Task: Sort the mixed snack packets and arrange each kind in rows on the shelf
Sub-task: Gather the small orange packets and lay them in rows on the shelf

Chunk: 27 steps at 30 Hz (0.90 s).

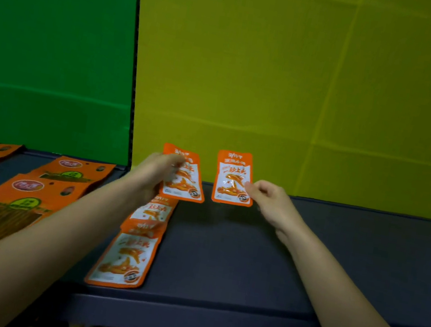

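Now we hold two small orange packets side by side over the back of the shelf (pixel 250 256). Our left hand (pixel 159 170) curls its fingers round the left packet (pixel 184 184), and our right hand (pixel 268 201) pinches the right packet (pixel 232 177) by its edge. Toward the shelf's front lie two more small packets (pixel 124 257), with larger orange packets (pixel 25 204) at its left end.

- Small fish snack packets (pixel 123 256): four, orange and white; two lie on the shelf (pixel 247 270), two are held.
- Large orange snack packets (pixel 20 203) with green labels: four in view, the leftmost cut off by the picture's edge.
- Hands: two, left hand (pixel 158 170) and right hand (pixel 268 198), each pinching one small packet.
- Back panels: two, one green panel (pixel 53 33), one yellow panel (pixel 309 79).
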Tool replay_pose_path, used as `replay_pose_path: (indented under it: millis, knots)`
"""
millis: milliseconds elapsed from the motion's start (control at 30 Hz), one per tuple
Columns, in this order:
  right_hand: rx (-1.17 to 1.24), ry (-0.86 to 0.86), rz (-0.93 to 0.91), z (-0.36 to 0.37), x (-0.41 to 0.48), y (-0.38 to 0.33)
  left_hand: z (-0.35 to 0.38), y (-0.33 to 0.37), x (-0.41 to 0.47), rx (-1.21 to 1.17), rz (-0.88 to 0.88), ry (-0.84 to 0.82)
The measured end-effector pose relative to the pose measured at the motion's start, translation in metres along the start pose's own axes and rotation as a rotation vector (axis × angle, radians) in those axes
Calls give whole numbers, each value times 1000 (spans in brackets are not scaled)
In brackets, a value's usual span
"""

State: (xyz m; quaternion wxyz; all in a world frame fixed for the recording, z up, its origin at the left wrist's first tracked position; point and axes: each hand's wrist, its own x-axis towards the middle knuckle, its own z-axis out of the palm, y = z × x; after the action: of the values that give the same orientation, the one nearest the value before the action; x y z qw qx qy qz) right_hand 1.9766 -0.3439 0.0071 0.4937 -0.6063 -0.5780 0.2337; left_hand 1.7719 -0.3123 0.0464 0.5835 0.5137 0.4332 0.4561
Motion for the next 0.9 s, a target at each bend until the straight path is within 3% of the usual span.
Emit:
replay_pose_path:
  millis: [200, 333, 600, 900]
  knots:
    - [-382, -77, 193, -4, 40, 46, -21, 8, 12, 86, -107, 71]
    - [-596, -92, 222, 1, 53, 50, -26, 7, 12, 172, -138, 32]
    - [-723, -74, 192, 5, 64, 57, -22, 1, 21, 301, -117, -130]
    - [-741, -2, 121, 2, 58, 59, 7, -21, 23, 254, -96, -172]
